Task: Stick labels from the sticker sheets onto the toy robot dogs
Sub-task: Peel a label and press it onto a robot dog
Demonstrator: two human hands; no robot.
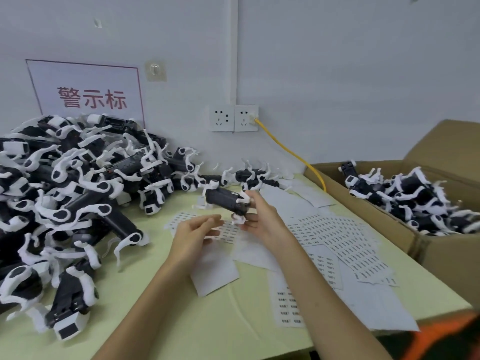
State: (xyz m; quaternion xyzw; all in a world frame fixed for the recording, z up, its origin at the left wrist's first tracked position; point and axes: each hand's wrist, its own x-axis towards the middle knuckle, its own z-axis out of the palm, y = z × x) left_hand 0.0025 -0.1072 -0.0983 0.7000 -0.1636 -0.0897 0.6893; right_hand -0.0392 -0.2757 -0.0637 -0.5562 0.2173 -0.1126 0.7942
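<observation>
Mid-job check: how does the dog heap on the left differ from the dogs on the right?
The left heap lies loose on the table, against the wall; the right batch sits inside a cardboard box. The left heap spreads wider in view; the right batch stays within the box walls. Both are jumbled black-and-white toy dogs.

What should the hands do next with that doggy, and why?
Probably the left hand should pinch a label off the sheet just below it: the right hand holds a dog up, and I see no label on the left fingers.
</observation>
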